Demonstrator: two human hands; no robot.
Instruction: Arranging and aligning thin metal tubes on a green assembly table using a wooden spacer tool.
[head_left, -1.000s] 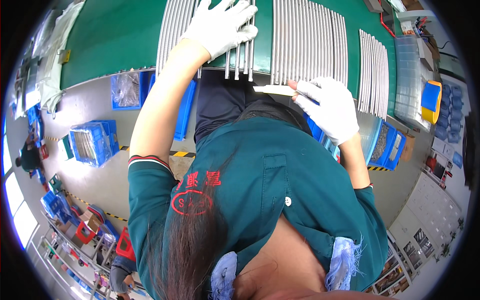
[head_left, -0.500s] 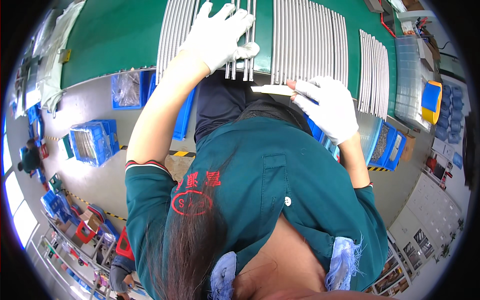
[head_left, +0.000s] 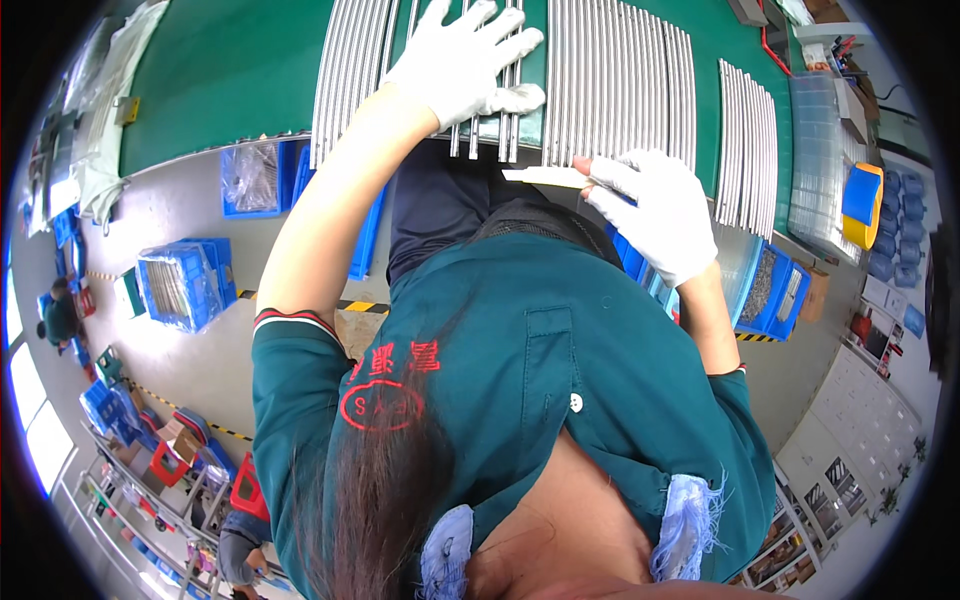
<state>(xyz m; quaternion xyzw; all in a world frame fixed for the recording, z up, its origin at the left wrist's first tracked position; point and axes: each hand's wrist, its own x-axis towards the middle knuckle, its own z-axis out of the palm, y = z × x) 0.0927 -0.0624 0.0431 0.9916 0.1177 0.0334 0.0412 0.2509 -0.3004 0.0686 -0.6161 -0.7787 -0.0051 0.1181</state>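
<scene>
My left hand (head_left: 460, 62), in a white glove, lies flat with fingers spread on a group of long metal rods (head_left: 487, 130) that stick out over the near edge of the green table (head_left: 220, 70). My right hand (head_left: 655, 210), also gloved, grips a thin pale flat stick (head_left: 545, 177) held level just below the table edge, its tip pointing left toward the rod ends. More metal rods (head_left: 620, 80) lie in tight rows beside the left hand.
Another batch of rods (head_left: 745, 140) lies at the right. Blue bins (head_left: 180, 285) stand on the grey floor at the left, another blue bin (head_left: 770, 290) at the right. A yellow and blue object (head_left: 862, 195) sits at the table's right end. A person (head_left: 58, 315) works far left.
My left hand has slid a little down and right over the rods, fingers spreading wider. The right hand with the stick has stayed nearly in place.
</scene>
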